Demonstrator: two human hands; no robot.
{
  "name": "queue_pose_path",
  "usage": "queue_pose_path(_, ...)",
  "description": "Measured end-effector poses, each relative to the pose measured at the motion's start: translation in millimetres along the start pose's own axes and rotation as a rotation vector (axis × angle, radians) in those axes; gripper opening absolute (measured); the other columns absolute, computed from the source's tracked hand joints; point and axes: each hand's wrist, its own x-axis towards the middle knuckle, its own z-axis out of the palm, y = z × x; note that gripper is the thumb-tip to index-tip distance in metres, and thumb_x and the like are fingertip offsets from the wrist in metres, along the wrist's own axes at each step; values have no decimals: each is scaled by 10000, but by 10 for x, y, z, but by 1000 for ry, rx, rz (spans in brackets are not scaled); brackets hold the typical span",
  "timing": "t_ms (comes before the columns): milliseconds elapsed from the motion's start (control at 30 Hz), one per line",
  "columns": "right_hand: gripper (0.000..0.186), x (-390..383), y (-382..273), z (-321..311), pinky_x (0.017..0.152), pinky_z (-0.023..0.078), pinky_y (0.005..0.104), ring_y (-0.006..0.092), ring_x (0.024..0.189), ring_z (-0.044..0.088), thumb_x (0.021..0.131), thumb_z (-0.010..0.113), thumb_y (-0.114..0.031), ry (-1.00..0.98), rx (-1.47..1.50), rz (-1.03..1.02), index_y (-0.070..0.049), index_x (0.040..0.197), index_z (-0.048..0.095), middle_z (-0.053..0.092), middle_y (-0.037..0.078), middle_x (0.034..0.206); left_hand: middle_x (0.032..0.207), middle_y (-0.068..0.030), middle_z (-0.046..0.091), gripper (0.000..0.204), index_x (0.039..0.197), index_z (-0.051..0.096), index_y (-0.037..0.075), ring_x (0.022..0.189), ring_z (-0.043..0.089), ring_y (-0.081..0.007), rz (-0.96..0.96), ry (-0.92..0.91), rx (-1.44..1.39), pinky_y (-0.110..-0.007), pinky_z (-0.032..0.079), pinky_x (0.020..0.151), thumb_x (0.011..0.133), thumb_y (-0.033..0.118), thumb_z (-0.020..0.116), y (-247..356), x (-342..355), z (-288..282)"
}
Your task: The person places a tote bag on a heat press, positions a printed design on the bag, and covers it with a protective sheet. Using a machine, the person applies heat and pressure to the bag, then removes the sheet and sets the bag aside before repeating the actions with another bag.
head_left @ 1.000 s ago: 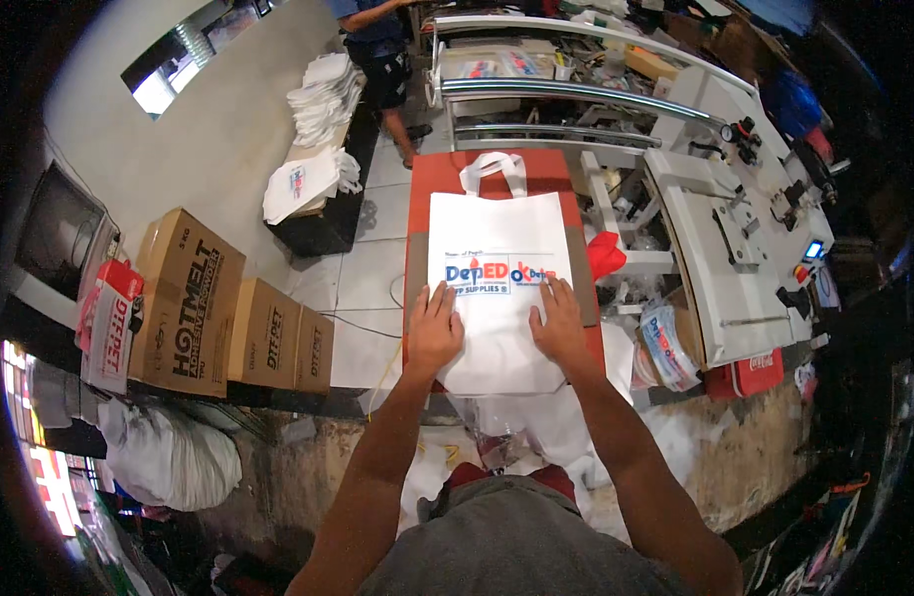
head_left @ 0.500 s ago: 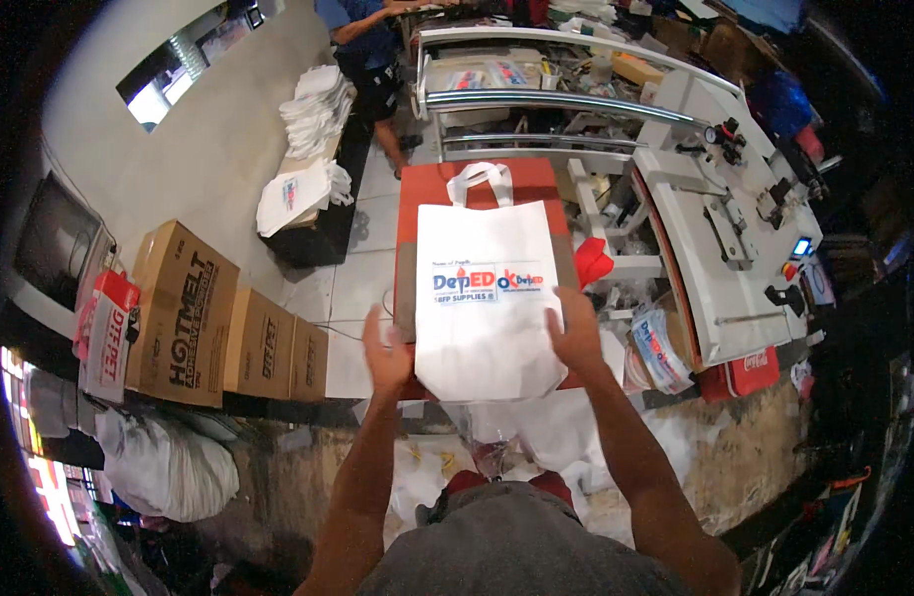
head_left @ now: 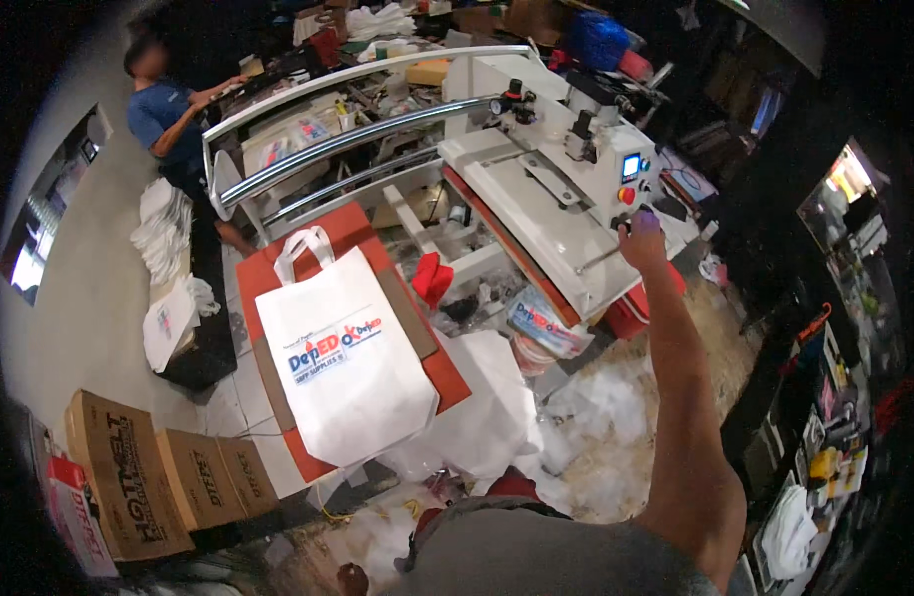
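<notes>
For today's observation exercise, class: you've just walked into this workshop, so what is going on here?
A person's right hand reaches out to the control box of a white press machine. A white tote bag with a printed logo lies flat on the red pad, untouched. The left hand is out of view. Another person works at the far end, beside stacks of white bags.

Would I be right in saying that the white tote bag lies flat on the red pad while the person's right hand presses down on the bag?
Not quite. In the head view the white tote bag does lie flat on the red pad, but the right hand is off the bag, stretched out to the control box of the white press machine.
</notes>
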Motion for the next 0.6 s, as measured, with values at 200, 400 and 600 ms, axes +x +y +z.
queue_pose_path(200,370,39,3,158,850,490,573,370,1033,585,839,564,-340,-335,-133,73,-18,1001,647,661,164,1029,874,-159,705,295,1005,675,38,782,652,-367,433,-107,36,-457,540,764,938,298,554,-133,-58,255)
queue_pose_path(400,218,-143,-453,-81,749,468,558,356,912,587,798,617,-258,-127,-61,-95,-51,867,612,642,143,903,885,-201,716,234,873,713,69,807,671,-386,405,153,-374,-464,540,741,870,225,538,465,-187,153)
queue_pose_path(600,238,-220,-1500,-632,743,433,520,362,819,584,791,664,-287,-110,312,-315,-60,752,605,625,165,779,912,-186,723,276,936,720,64,798,671,-403,331,114,-239,-477,539,758,890,272,544,781,-51,295)
